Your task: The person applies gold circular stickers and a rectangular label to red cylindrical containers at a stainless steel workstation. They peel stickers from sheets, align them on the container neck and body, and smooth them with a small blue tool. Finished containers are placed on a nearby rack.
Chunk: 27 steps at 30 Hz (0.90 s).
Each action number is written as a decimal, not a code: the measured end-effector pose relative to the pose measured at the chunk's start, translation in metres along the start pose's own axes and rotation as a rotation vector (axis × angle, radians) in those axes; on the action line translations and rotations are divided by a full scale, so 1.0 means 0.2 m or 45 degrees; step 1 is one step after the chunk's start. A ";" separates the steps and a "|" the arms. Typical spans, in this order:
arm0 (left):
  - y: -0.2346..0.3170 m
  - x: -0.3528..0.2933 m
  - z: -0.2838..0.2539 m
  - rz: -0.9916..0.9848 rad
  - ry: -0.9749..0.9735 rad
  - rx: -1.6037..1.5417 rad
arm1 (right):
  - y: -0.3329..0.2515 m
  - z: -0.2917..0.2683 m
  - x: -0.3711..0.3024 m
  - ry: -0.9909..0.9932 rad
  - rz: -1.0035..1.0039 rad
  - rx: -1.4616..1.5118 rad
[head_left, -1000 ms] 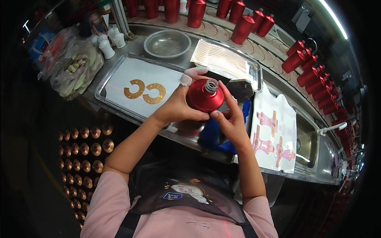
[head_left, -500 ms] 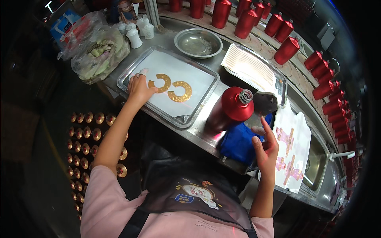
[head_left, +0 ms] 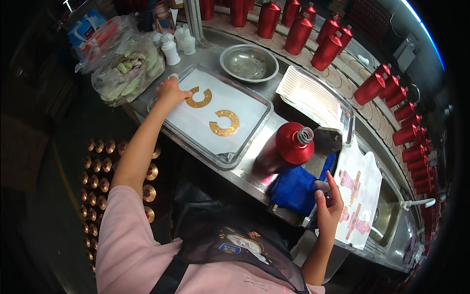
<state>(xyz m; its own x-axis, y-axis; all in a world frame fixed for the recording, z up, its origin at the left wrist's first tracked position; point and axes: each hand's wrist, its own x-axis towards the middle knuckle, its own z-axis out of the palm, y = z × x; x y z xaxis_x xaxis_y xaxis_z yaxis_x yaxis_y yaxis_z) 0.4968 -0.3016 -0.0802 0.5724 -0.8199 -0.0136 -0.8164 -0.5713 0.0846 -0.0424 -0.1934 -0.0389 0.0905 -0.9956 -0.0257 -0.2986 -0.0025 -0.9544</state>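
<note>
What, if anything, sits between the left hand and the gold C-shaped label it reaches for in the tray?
Nothing visible does. The left hand is already at the end of the nearer gold label, which lies flat on the white sheet in the metal tray. The second gold label lies apart, farther along the tray.

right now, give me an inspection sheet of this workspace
surface: steel counter, wet-looking.
job's things: two gold C-shaped labels, far one, near one, on a white-lined tray; red bottle uncapped, on blue cloth.
clutter: steel bowl, ribbed tray, sticker sheet, filled plastic bag.
hands: left hand touches the far label; right hand open, empty.
cables: nothing seen.
surroundings: rows of red bottles; gold caps below.
</note>
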 end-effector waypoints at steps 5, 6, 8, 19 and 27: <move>-0.04 0.09 0.03 -0.051 -0.037 -0.023 | -0.01 0.00 -0.02 -0.007 0.017 0.034; -0.06 0.11 0.04 -0.035 -0.045 -0.040 | -0.01 0.00 -0.02 0.006 0.038 0.013; -0.10 0.17 0.11 -0.028 -0.038 -0.070 | -0.03 0.00 -0.02 0.012 0.036 0.028; -0.66 0.81 0.58 0.275 0.003 -0.030 | -0.04 -0.23 -0.28 0.363 -0.043 -0.171; -0.25 0.75 0.21 0.480 0.140 -0.611 | 0.19 -0.44 -0.83 1.110 0.294 -0.209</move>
<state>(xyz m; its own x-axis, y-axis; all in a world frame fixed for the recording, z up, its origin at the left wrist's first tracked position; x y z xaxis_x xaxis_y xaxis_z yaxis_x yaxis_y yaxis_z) 0.6213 -0.3978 -0.1278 0.2771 -0.9387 0.2050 -0.8528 -0.1420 0.5025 -0.1531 -0.0366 -0.0438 -0.7171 -0.6915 0.0870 -0.3579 0.2583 -0.8973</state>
